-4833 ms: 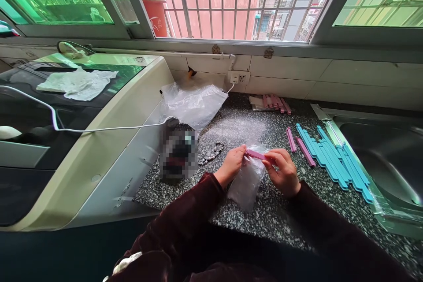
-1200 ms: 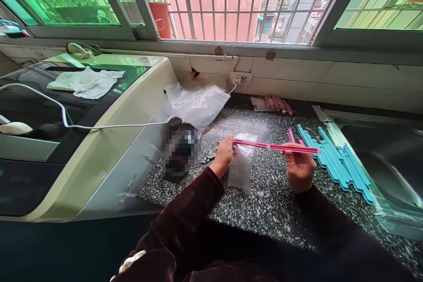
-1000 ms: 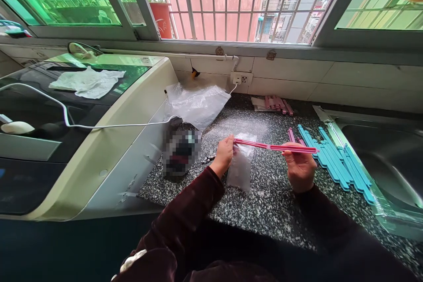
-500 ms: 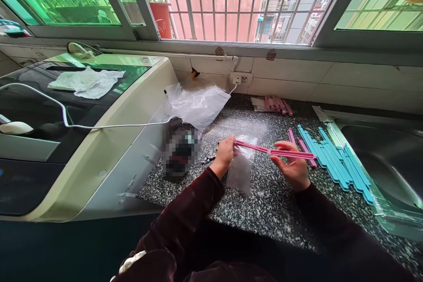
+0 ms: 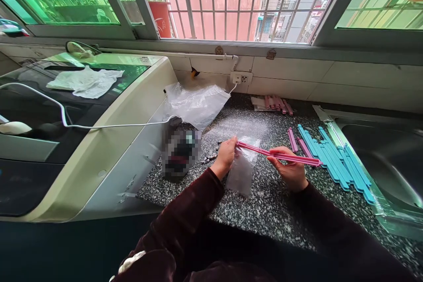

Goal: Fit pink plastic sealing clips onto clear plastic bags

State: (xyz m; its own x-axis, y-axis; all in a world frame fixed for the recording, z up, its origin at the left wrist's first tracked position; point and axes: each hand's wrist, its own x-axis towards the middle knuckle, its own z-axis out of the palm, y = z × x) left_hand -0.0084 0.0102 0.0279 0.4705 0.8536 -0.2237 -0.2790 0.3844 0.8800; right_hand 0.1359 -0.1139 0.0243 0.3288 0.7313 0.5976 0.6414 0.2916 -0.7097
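A long pink bag sealing clip (image 5: 254, 148), unfolded at its hinge, spans the gap between my hands. My left hand (image 5: 226, 157) is closed on its left end. Near the hinge, my right hand (image 5: 291, 169) pinches it with thumb and fingers, and the right half sticks out past the hand. A clear plastic bag (image 5: 243, 172) hangs under the clip by my left hand; whether the fingers also grip it is hidden. Two folded pink clips, one of them this pink clip (image 5: 292, 139), lie beyond my right hand, beside several blue clips (image 5: 333, 158).
Right of the blue clips is a metal sink (image 5: 390, 154). At the back lie more pink clips (image 5: 276, 103) and a large plastic bag (image 5: 198, 101). A blurred dark object (image 5: 181, 154) and a beaded string (image 5: 211, 157) are to the left, near a washing machine (image 5: 132, 128) with a white cable (image 5: 125, 126).
The pink clip, folded short 4.8 seconds ago, is now spread open. My right hand has shifted from its far end inward to near the hinge. The clip now slopes down rightward.
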